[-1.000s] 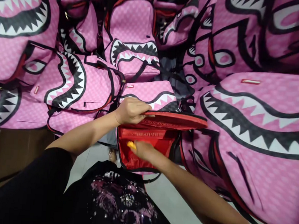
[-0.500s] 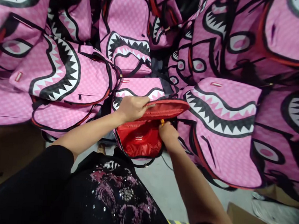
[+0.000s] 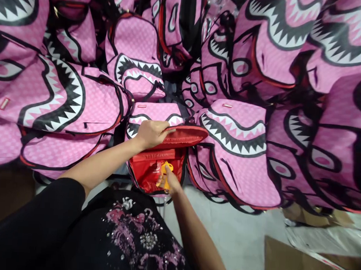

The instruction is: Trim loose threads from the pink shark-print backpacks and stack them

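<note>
2 hands work: left hand (image 3: 150,133) clamps the pink backpack's red-lined flap (image 3: 183,134) open; right hand (image 3: 169,180), drawn back toward 6 o'clock, pinches yellow-handled snips (image 3: 165,172).

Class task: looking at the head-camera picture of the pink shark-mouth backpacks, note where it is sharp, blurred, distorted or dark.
Head view: the open backpack's red lining and left hand are fairly sharp; the small yellow tool in the right hand is soft; the pink shark-mouth backpacks smear and bend toward the edges; the top centre and lower left lie in shadow; no strong glare.
</note>
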{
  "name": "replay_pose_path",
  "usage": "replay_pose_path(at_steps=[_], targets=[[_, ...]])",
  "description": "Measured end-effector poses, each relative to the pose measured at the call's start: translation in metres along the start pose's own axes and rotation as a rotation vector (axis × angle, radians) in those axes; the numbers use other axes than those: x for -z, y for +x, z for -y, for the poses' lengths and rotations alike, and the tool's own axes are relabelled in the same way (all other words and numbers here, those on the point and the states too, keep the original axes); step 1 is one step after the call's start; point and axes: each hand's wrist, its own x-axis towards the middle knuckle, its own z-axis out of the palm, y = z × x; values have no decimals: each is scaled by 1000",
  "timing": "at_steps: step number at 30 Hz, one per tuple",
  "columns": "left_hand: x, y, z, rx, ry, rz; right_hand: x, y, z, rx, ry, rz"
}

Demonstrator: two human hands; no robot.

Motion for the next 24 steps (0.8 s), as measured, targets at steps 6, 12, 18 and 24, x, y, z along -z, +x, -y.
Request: replay_pose_path(at_steps=[6, 12, 18, 24], targets=[[8, 0, 19, -49, 19, -70, -26, 34, -29, 123, 496, 349], [12, 9, 19, -125, -25, -28, -20, 26, -42, 157, 601, 391], [5, 7, 9, -148, -23, -18, -11, 1, -17, 91, 319, 295], [16, -20, -16, -150, -48, -6, 22, -11, 22, 60, -15, 143]])
